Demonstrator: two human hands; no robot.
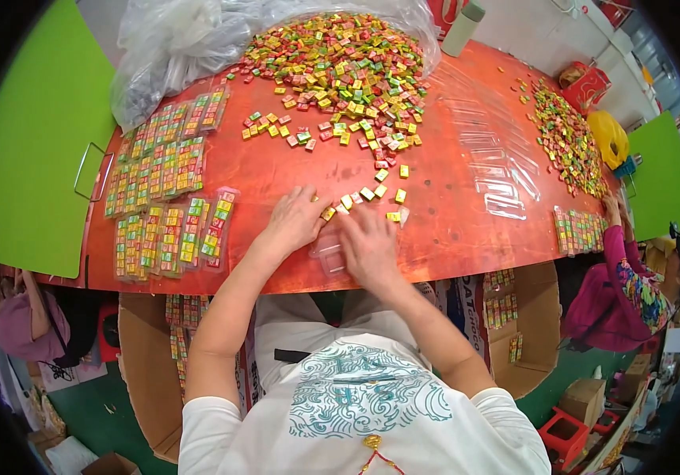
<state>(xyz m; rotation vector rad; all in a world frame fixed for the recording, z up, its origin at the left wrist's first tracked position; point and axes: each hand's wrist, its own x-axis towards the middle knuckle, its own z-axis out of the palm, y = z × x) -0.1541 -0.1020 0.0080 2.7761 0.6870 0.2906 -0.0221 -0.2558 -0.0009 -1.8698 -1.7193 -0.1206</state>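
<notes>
Near the table's front edge, my left hand (296, 218) is closed at the fingertips on a small yellow wrapped candy (328, 213). My right hand (367, 241) hovers close beside it with fingers bent downward; whatever lies under them is hidden. Partly beneath the right hand is a clear plastic tray (327, 255). A loose line of wrapped candies (367, 192) runs from between my hands toward the big heap (348, 67) of red, yellow and green ones farther back. To my left, several filled trays (217, 226) lie in rows, packed with the same candies.
Clear plastic bags (173, 59) lie behind the heap. Clear trays (498, 170) are spread to the right, near a second heap (565, 134). A co-worker's arm (615, 229) reaches in at far right. Cardboard boxes (534, 332) holding filled trays stand below the table edge.
</notes>
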